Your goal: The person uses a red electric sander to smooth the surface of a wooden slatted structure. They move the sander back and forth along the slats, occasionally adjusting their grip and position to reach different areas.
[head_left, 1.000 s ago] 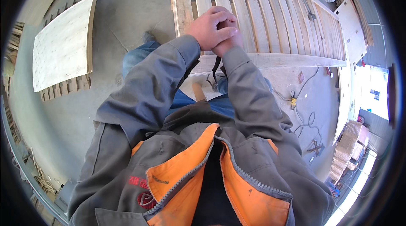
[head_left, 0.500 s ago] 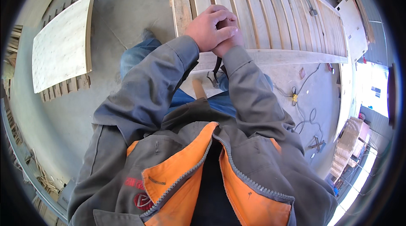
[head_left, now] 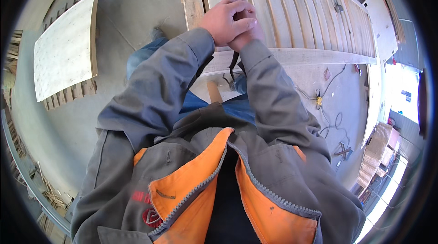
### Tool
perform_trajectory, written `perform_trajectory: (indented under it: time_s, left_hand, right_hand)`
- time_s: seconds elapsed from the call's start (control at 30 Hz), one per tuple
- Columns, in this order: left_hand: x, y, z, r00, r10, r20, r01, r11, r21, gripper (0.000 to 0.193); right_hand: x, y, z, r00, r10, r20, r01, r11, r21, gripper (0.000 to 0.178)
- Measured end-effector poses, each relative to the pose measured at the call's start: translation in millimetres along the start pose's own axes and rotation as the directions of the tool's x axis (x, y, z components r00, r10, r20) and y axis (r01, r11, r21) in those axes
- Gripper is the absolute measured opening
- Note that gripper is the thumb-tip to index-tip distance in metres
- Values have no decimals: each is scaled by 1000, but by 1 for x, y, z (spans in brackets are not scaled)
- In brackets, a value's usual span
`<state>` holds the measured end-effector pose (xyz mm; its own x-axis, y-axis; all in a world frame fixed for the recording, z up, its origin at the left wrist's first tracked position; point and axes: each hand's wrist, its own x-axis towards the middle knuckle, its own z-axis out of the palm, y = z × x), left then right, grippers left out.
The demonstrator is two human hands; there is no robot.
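My left hand (head_left: pixel 222 21) and my right hand (head_left: pixel 248 34) are clasped together above the near rail of a slatted wooden frame (head_left: pixel 292 54). The left fingers curl over the right hand, with the left thumb pointing to the right. Both hands are closed, and whatever may lie inside them is hidden. Just below the wrists a dark strap or cord (head_left: pixel 233 65) hangs down; its upper end is out of sight behind the hands. Long pale slats (head_left: pixel 267 4) run away from me under and beyond the hands.
At the left a white panel (head_left: pixel 66 45) lies on a wooden pallet (head_left: pixel 73 94). A grey cable with a yellow connector (head_left: pixel 318 100) trails over the floor at the right. A dark metal tool (head_left: pixel 338 7) rests on the slats. Stacked boards (head_left: pixel 374 152) stand far right.
My clasped hands sit slightly higher in the picture, reaching a little further over the slats. Their clasp looks the same.
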<state>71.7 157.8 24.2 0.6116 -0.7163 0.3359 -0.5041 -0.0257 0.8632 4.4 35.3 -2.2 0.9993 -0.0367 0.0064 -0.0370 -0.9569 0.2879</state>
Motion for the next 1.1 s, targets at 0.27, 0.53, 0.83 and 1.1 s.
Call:
perform_trajectory:
  time_s: [0.27, 0.53, 0.83, 1.1]
  left_hand:
    - [-11, 4, 8, 1000, -10, 5, 10, 1000, -2, 39]
    - [1, 2, 4, 996, -84, -9, 85, 996, 17, 40]
    - [9, -3, 5, 998, 12, -65, -10, 999, 31, 39]
    - [4, -1, 10, 1000, 4, -16, -4, 999, -41, 41]
  right_hand:
    - [-12, -5, -9, 991, 22, 134, -17, 999, -38, 55]
    - [2, 3, -2, 999, 52, 6, -53, 988, 148, 56]
    - [3, 5, -8, 995, 98, 26, -101, 936, 338, 58]
    - [-22, -3, 0, 996, 83, 15, -84, 983, 161, 57]
